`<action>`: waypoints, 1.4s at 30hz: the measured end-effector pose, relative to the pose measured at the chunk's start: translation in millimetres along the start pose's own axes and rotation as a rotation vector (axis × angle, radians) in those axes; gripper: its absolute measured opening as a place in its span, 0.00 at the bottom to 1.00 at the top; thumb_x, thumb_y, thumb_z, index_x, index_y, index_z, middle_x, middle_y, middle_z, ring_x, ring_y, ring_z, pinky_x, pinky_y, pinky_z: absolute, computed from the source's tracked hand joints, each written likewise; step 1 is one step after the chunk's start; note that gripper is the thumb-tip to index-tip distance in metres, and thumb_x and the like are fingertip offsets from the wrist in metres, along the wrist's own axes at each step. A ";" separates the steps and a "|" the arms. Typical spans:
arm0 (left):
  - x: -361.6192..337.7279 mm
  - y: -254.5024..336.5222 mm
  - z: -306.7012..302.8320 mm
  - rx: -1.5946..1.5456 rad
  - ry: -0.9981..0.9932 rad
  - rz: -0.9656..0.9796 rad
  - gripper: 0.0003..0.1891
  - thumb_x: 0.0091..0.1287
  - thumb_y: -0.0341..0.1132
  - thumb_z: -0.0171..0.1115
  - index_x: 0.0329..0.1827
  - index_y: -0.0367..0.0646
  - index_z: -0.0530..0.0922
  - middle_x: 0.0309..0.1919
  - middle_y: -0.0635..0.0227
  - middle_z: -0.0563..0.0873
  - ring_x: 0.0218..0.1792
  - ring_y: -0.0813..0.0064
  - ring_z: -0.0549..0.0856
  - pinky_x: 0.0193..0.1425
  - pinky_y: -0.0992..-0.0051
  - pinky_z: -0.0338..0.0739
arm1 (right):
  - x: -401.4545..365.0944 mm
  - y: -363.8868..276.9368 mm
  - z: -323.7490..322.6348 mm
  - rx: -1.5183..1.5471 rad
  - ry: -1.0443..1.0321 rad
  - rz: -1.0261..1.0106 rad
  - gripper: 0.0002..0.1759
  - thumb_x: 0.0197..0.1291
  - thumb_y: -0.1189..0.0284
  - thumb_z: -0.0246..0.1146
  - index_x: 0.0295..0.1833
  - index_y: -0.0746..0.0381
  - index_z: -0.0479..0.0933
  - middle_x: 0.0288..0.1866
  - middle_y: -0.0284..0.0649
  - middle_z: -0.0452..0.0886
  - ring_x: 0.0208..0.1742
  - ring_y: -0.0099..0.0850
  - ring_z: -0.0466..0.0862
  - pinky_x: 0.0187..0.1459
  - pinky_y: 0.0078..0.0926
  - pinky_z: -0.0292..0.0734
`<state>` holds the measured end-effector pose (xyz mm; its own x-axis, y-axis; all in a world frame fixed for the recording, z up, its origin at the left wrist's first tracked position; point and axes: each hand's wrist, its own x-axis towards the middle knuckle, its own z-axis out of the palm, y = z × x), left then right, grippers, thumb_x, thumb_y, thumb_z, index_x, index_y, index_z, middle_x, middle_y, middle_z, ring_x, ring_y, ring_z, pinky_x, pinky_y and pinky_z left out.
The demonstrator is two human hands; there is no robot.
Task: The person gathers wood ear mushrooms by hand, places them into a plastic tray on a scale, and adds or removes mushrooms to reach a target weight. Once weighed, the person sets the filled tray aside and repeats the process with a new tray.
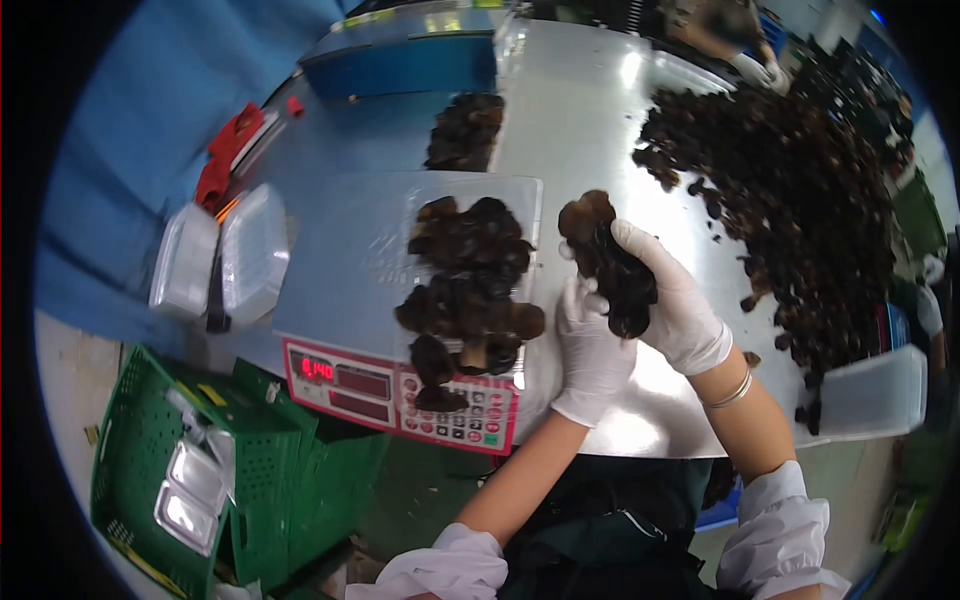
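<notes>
My right hand (680, 305), in a white glove, is closed on a clump of dark brown wood ear mushrooms (625, 275) above the metal table. Just below and to the left, my gloved left hand (592, 345) has its fingers curled against the lower side of the same clump. To the left of both hands, a clear plastic tray (533, 200) filled with wood ear mushrooms (470, 250) sits on a weighing scale (340, 240). Some pieces hang over the scale's keypad. The red display (317, 368) seems to read 0.140.
A big heap of wood ear mushrooms (790, 190) spreads across the table's right side. Empty clear trays (255, 250) stand left of the scale. A translucent container (875, 395) is at the right edge. Green crates (270, 460) stand lower left. A co-worker's gloved hands (760, 72) show at the far end.
</notes>
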<state>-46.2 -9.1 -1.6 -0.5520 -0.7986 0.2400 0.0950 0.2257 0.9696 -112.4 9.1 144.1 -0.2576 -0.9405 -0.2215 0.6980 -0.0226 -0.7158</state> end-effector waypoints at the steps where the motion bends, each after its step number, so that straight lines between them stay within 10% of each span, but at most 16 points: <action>1: -1.3 -6.9 1.0 0.170 0.080 0.123 0.30 0.58 0.34 0.67 0.63 0.31 0.70 0.66 0.42 0.70 0.69 0.40 0.65 0.75 0.46 0.59 | 10.6 -2.6 8.8 -0.162 0.001 -0.069 0.25 0.75 0.55 0.58 0.64 0.65 0.75 0.50 0.41 0.84 0.43 0.25 0.80 0.39 0.25 0.78; 5: -1.8 -5.7 -5.0 0.619 -0.152 0.241 0.30 0.58 0.35 0.66 0.60 0.23 0.73 0.68 0.37 0.66 0.71 0.35 0.62 0.75 0.42 0.58 | 40.0 -4.6 56.3 -0.438 0.013 -0.206 0.17 0.73 0.60 0.62 0.55 0.62 0.79 0.41 0.31 0.81 0.39 0.17 0.78 0.41 0.16 0.74; 8: -6.1 -9.1 8.0 0.268 0.128 0.143 0.30 0.64 0.32 0.63 0.69 0.28 0.68 0.70 0.41 0.67 0.72 0.42 0.66 0.76 0.53 0.62 | 51.0 6.4 88.0 -0.540 -0.011 -0.338 0.13 0.68 0.67 0.68 0.52 0.63 0.81 0.38 0.26 0.80 0.40 0.11 0.75 0.40 0.14 0.73; 12: -12.9 -26.2 3.6 -0.150 -0.151 -0.032 0.30 0.74 0.39 0.61 0.77 0.41 0.68 0.74 0.49 0.68 0.77 0.59 0.66 0.80 0.60 0.58 | 67.3 37.9 75.5 -1.467 -0.142 -0.994 0.17 0.57 0.68 0.72 0.51 0.61 0.80 0.52 0.42 0.82 0.50 0.41 0.79 0.53 0.35 0.75; 14: -17.4 -22.7 1.7 0.646 -0.031 0.290 0.32 0.75 0.44 0.58 0.80 0.44 0.65 0.79 0.48 0.61 0.81 0.55 0.58 0.84 0.58 0.48 | 65.3 50.2 71.9 -1.686 -0.178 -0.945 0.17 0.56 0.68 0.72 0.50 0.59 0.81 0.57 0.44 0.80 0.55 0.46 0.76 0.58 0.44 0.73; 16: -16.5 -18.4 -0.5 0.528 -0.022 0.325 0.32 0.75 0.45 0.57 0.80 0.46 0.66 0.80 0.49 0.60 0.81 0.50 0.56 0.84 0.56 0.46 | 64.1 49.1 70.9 -1.719 -0.178 -0.936 0.16 0.58 0.67 0.72 0.51 0.59 0.81 0.62 0.46 0.78 0.57 0.48 0.75 0.59 0.46 0.71; 22: 2.4 45.3 -33.9 -0.607 -0.333 -0.077 0.24 0.73 0.37 0.60 0.70 0.38 0.72 0.68 0.53 0.75 0.71 0.56 0.71 0.74 0.57 0.66 | 54.2 26.8 76.6 -1.114 -0.199 -0.807 0.11 0.68 0.67 0.66 0.52 0.61 0.81 0.59 0.42 0.81 0.60 0.39 0.77 0.65 0.36 0.70; 26: -44.2 27.7 -26.6 0.367 -0.169 0.420 0.15 0.67 0.34 0.63 0.54 0.39 0.82 0.55 0.53 0.82 0.55 0.51 0.81 0.64 0.53 0.73 | 27.5 -4.5 78.2 -0.913 -0.020 -0.641 0.16 0.78 0.63 0.54 0.53 0.63 0.80 0.59 0.38 0.82 0.61 0.28 0.79 0.62 0.26 0.72; 29: -84.4 82.6 -110.7 0.285 -0.684 0.639 0.13 0.66 0.31 0.62 0.52 0.41 0.85 0.50 0.61 0.85 0.52 0.63 0.85 0.53 0.69 0.83 | 5.0 -26.6 35.2 -0.782 0.079 -0.678 0.20 0.80 0.62 0.48 0.56 0.64 0.80 0.58 0.38 0.83 0.55 0.25 0.78 0.59 0.27 0.73; 31: -73.4 129.9 -184.5 0.453 -0.454 0.801 0.11 0.64 0.32 0.63 0.46 0.50 0.88 0.43 0.71 0.90 0.46 0.72 0.89 0.47 0.76 0.83 | -17.9 -35.0 1.5 -0.685 0.136 -0.615 0.20 0.80 0.62 0.49 0.58 0.63 0.80 0.57 0.37 0.83 0.51 0.24 0.78 0.56 0.27 0.73; 33: -38.1 161.5 -272.2 1.146 -0.248 0.431 0.10 0.68 0.31 0.62 0.48 0.48 0.88 0.40 0.70 0.89 0.40 0.70 0.88 0.48 0.73 0.81 | -36.1 -38.6 -38.1 -0.594 0.158 -0.486 0.19 0.77 0.64 0.53 0.63 0.62 0.77 0.56 0.35 0.81 0.48 0.22 0.76 0.50 0.24 0.73; 34: -17.1 131.9 -306.4 0.804 0.493 0.401 0.09 0.73 0.29 0.59 0.50 0.40 0.86 0.41 0.63 0.88 0.40 0.69 0.87 0.50 0.70 0.80 | -40.6 -32.1 -43.6 -0.593 0.163 -0.484 0.19 0.77 0.64 0.53 0.63 0.62 0.77 0.56 0.35 0.81 0.48 0.22 0.76 0.50 0.24 0.73; 35: 35.9 134.0 -342.0 0.976 0.704 0.545 0.10 0.73 0.30 0.60 0.52 0.37 0.84 0.43 0.56 0.87 0.42 0.60 0.87 0.47 0.65 0.79 | -45.4 -26.2 -48.7 -0.553 0.209 -0.439 0.19 0.76 0.66 0.54 0.65 0.62 0.76 0.58 0.34 0.80 0.47 0.21 0.75 0.49 0.22 0.73; 42: 213.2 3.1 -487.7 1.315 0.280 0.119 0.25 0.74 0.50 0.57 0.54 0.33 0.83 0.51 0.41 0.86 0.53 0.42 0.84 0.61 0.53 0.76 | -64.3 -10.8 -73.2 -0.206 0.218 -0.094 0.28 0.67 0.78 0.64 0.72 0.62 0.70 0.60 0.36 0.79 0.47 0.19 0.79 0.39 0.12 0.77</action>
<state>240.5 -450.7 76.3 -0.3948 -0.7873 0.4735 -0.8148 0.5382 0.2155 -152.3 94.7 117.6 -0.4678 -0.8421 -0.2686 0.5199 -0.0164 -0.8541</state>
